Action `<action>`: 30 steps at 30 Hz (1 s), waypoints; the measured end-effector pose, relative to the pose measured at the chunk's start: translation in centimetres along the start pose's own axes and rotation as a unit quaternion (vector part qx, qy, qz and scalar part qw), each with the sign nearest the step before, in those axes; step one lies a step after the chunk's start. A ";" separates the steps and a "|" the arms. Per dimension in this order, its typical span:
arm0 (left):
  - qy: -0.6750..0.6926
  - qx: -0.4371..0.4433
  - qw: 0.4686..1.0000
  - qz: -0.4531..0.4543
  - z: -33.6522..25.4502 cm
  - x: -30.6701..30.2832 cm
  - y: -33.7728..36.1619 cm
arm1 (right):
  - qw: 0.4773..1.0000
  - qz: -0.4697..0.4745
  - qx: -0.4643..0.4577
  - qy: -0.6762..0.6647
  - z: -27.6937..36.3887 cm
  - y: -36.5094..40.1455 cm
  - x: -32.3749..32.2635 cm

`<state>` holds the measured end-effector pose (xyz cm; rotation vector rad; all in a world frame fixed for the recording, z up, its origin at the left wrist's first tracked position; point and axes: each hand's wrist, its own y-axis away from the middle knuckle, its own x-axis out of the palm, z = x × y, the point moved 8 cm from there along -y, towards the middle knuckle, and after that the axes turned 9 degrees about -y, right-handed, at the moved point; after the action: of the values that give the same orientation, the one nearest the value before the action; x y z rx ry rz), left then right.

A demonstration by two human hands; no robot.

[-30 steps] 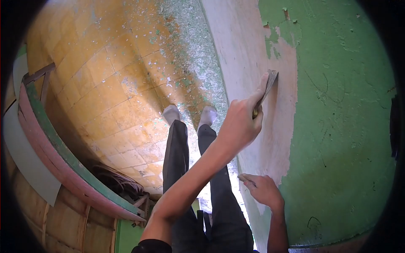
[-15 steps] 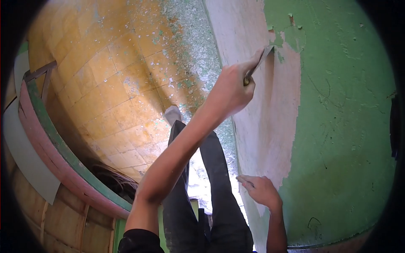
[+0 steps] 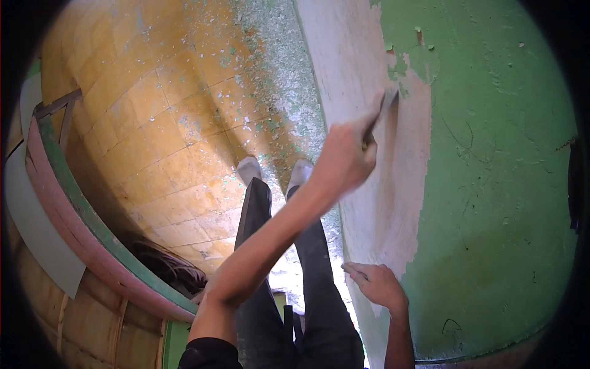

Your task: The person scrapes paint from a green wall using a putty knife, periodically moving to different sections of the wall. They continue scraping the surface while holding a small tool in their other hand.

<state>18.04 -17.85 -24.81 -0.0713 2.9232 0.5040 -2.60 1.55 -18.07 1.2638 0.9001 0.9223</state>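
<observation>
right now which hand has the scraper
The left hand, the higher one with its arm reaching across the legs, grips the scraper, blade against the wall. The right hand only rests lower on the wall.

Scraper (image 3: 387, 101) against wall (image 3: 491, 184), right hand (image 3: 381, 286) on wall, floor (image 3: 153, 123) left

No lettering, label, brand, number or sign can be read here: the green-painted wall (image 3: 491, 154), its scraped pale plaster patch (image 3: 381, 203), the yellow tiled floor (image 3: 166, 123) and the flat metal scraper blade (image 3: 388, 99) show no legible marking.
</observation>
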 end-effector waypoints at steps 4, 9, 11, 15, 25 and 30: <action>-0.059 -0.012 0.998 -0.009 -1.6 -3.5 -4.6 | 1.000 -0.011 -0.009 -0.006 -0.2 -0.2 -0.5; -0.058 0.030 0.998 0.026 -0.7 -0.2 0.2 | 1.000 0.013 0.006 -0.002 0.4 0.2 -0.2; -0.095 -0.034 0.992 0.069 -1.2 -2.4 -3.0 | 1.000 0.004 0.003 -0.002 0.0 0.0 -0.7; -0.054 0.031 0.998 0.000 -2.0 -0.3 0.8 | 1.000 0.003 -0.012 -0.006 0.2 -0.1 -0.2; -0.064 0.029 0.997 -0.012 -2.0 -0.9 -0.1 | 1.000 0.002 -0.015 -0.021 0.2 0.3 -0.1; -0.109 -0.011 0.994 -0.012 -1.1 -0.5 -1.0 | 1.000 -0.007 0.004 -0.014 -0.2 -0.3 -0.2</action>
<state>18.38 -19.13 -24.05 -0.0509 2.7000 0.5064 -2.80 1.41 -18.35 1.2737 0.8905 0.8895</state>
